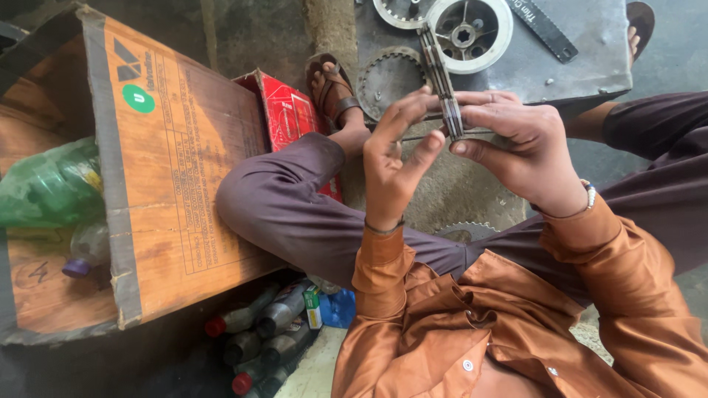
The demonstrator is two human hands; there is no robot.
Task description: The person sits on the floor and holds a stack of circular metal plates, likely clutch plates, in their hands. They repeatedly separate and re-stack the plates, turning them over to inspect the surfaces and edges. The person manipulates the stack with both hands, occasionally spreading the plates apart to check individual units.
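Dull grey steel, a stack of thin toothed plates [445,81] is held edge-on to the camera between both hands, so it shows as a narrow ribbed strip. Its long axis runs from upper left, near the white hub, down and slightly right toward the person's chest, with the lower end at the fingertips. The left hand [394,158] presses its thumb and first fingers against the left face of the stack, its other fingers loosely spread; the right hand [520,147] is curled around the right side, fingers closed on the lower end. The stack sits in the air above the knees, over a grey metal plate [590,59] on the floor. On that plate lie a white spoked hub [469,31], a dark toothed ring [387,81] and a flat black saw blade [544,29], all close under the far end of the stack. To the left, a large cardboard box [169,169] and a red carton [291,114] crowd the left knee, with the sandalled foot [333,92] between them and the plate. Bottles [269,332] lie by the box's near corner. Open room is mostly upward and toward the body.
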